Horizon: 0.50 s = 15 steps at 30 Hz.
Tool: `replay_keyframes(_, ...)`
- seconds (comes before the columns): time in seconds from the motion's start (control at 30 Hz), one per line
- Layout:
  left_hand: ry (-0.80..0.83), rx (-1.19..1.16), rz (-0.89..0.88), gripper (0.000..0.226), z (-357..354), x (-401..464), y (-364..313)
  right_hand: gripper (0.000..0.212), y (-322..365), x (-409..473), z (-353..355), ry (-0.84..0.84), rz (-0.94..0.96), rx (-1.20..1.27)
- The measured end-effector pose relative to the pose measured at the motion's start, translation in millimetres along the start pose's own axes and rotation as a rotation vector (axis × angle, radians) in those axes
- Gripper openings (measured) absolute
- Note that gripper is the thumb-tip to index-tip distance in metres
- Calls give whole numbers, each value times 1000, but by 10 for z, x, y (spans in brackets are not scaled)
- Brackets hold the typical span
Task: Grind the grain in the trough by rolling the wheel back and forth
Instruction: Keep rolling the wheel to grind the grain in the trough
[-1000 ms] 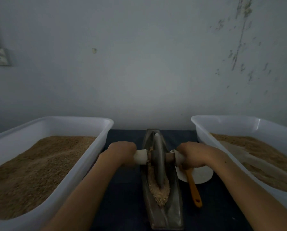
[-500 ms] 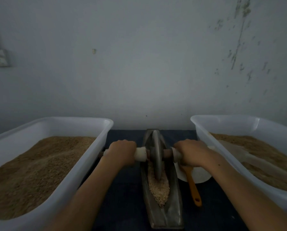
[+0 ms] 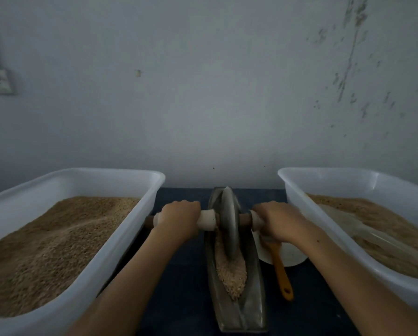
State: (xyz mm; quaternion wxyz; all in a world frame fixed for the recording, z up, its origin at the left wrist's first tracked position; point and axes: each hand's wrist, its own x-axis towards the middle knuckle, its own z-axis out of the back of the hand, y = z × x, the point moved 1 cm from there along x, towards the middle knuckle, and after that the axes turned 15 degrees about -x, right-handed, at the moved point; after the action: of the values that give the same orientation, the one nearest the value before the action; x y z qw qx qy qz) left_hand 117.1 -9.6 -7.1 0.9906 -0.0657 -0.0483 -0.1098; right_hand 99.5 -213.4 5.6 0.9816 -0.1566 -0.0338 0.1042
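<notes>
Gripping the axle on either side of the wheel (image 3: pixel 229 221), the left hand (image 3: pixel 180 220) and right hand (image 3: pixel 279 220) curl their fingers round its handles; the wheel stands upright toward the trough's (image 3: pixel 254 294) far end, with grain (image 3: pixel 231 272) heaped nearer the person

We seem to be in a plain workroom for hand-milling grain: a scuffed, stained pale wall (image 3: pixel 227 93) rises behind a dark desk (image 3: pixel 186 275), where a long grey metal grinding trough (image 3: pixel 251 299) sits between two large white plastic tubs heaped with brown grain, left (image 3: pixel 120 251) and right (image 3: pixel 329 229).
</notes>
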Motion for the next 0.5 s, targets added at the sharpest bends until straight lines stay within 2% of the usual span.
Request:
replay_keyframes(0.13, -144, -32, -4, 30, -74, 1, 19, 17, 41, 6, -77, -264, -26, -43)
replay_keyframes(0.23, -142, -54, -16, 31, -96, 17, 59, 18, 64, 8, -74, -291, -27, -54)
replay_keyframes(0.33, -85, -25, -36, 34, -71, 27, 74, 17, 39, 23, -30, -152, -9, -63)
replay_keyframes(0.5, 97, 30, -82, 40, 9, 28, 29, 15, -85, -6, 22, 250, 63, 96)
